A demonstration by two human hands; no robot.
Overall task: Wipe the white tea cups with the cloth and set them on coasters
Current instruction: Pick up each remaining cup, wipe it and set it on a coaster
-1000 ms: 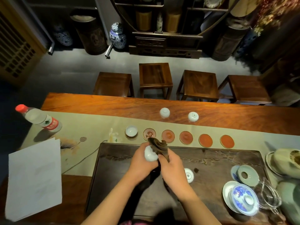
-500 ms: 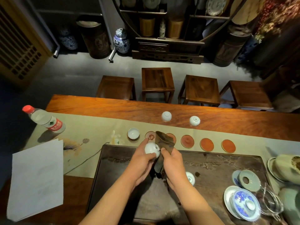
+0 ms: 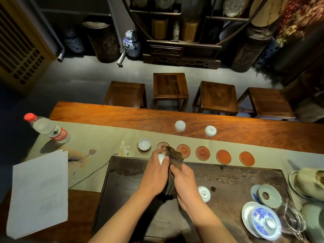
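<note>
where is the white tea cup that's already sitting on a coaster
In the head view, the upright white tea cup sits on the leftmost round coaster of the row, on the beige table runner, just beyond the dark wooden tea tray's far-left corner.

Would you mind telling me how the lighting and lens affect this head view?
Head view: warm light pools on the wooden table, corners fall dark; wide-angle lens bows the table edge; the water bottle casts a soft shadow toward the camera; the glass pitcher at right smears.

Water btl (image 3: 50, 130), paper (image 3: 38, 193), 4 stools (image 3: 171, 86)
</note>
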